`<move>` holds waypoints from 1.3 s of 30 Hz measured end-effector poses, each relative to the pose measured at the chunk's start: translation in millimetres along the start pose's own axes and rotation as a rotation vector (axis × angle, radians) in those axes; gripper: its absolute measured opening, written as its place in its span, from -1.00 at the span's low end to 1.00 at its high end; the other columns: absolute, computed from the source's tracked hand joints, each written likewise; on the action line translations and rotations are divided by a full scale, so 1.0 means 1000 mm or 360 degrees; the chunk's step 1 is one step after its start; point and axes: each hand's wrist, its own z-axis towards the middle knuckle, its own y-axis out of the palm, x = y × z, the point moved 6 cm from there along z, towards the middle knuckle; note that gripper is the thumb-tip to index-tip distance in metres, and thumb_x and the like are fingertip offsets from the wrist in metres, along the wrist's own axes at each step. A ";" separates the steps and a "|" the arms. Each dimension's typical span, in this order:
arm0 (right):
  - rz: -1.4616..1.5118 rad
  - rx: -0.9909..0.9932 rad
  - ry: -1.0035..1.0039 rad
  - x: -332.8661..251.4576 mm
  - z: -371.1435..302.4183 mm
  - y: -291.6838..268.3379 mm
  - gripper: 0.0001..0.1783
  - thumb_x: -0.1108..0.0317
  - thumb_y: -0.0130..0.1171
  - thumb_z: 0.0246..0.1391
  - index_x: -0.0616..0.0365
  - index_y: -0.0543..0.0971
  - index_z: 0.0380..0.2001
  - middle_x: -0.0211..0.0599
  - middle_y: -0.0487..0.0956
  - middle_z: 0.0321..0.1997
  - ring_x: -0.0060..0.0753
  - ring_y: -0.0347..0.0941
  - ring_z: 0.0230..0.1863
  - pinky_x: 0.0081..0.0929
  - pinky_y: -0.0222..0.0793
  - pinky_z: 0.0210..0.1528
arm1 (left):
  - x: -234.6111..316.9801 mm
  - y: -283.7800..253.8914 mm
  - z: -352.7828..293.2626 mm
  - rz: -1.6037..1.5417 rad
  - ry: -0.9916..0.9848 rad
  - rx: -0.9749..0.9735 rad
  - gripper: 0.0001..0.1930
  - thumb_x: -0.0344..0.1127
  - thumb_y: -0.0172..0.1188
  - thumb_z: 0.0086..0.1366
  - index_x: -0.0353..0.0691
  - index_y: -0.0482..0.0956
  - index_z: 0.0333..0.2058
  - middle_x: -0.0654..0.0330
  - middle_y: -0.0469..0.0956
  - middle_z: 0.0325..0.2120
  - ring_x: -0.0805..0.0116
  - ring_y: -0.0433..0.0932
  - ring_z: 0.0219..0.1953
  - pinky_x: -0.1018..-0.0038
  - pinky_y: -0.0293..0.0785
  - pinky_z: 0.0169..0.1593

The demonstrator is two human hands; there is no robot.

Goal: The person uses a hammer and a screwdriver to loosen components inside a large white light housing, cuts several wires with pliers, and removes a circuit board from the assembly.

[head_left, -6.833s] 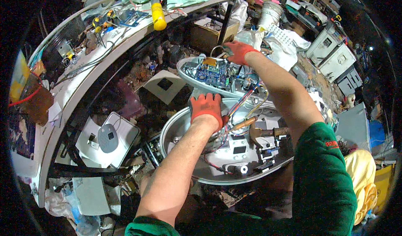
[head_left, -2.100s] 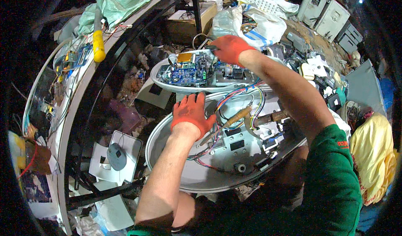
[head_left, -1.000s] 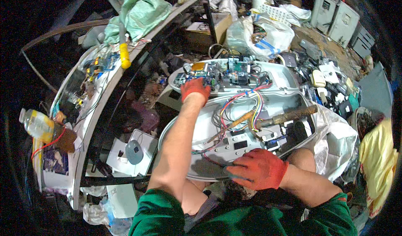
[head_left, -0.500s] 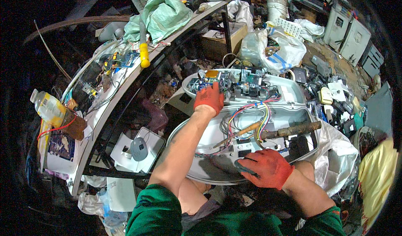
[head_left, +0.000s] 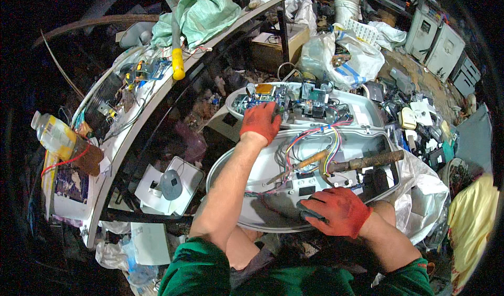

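Note:
An opened light-grey plastic casing [head_left: 231, 191] lies before me, its two hinged halves spread apart. The farther half holds circuit boards [head_left: 315, 107] and small electronic parts. My left hand [head_left: 261, 122], in a red glove, reaches over that half's near left rim with its fingers bent down at the boards; the fingertips are hidden. In the nearer half lie a hammer [head_left: 367, 161] with a rusty handle, a thin wooden-handled tool [head_left: 310, 161] and coloured wires [head_left: 300, 141]. My right hand [head_left: 338, 212], also red-gloved, is closed at the near rim with its dark-coated fingers bent.
A long bench [head_left: 137, 116] on the left carries a plastic bottle [head_left: 55, 133], a yellow-handled tool [head_left: 178, 65] and a green sack [head_left: 207, 10]. White bags [head_left: 362, 60] and piled electronic scrap [head_left: 415, 123] lie far and right. A yellow cloth [head_left: 472, 228] hangs at the right.
The fingers of my left hand have curled further down at the boards. My right hand stays at the near rim. The view has shifted slightly.

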 end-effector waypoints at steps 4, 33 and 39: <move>0.0069 0.0025 -0.0049 0.000 0.000 0.007 -0.61 0.11 0.19 0.11 0.09 0.56 -0.06 -0.21 0.59 -0.25 -0.13 0.56 -0.28 -0.20 0.49 -0.20 | -0.042 -0.004 0.009 -0.0073 -0.0120 -0.0051 -0.59 -0.13 0.13 0.28 -0.24 0.46 0.02 -0.10 0.59 -0.12 -0.13 0.54 -0.03 0.08 0.44 0.07; 0.0054 0.0042 -0.0043 0.000 -0.015 0.021 -0.65 0.08 0.15 0.10 0.05 0.49 -0.15 -0.17 0.54 -0.30 -0.03 0.56 -0.31 -0.09 0.50 -0.29 | -0.103 0.017 0.071 0.0184 -0.0790 -0.0377 -0.33 0.18 0.03 0.33 -0.09 0.32 0.28 0.02 0.36 0.24 0.00 0.38 0.24 0.15 0.34 0.25; 0.0097 0.0038 -0.0054 -0.002 -0.014 0.024 -0.66 0.09 0.17 0.06 0.05 0.49 -0.18 -0.16 0.53 -0.30 -0.06 0.56 -0.31 -0.08 0.50 -0.31 | -0.163 0.054 0.080 -0.0123 -0.0851 0.0209 -0.36 0.17 0.04 0.33 -0.27 0.46 0.14 -0.11 0.52 0.05 -0.08 0.46 0.14 0.10 0.39 0.16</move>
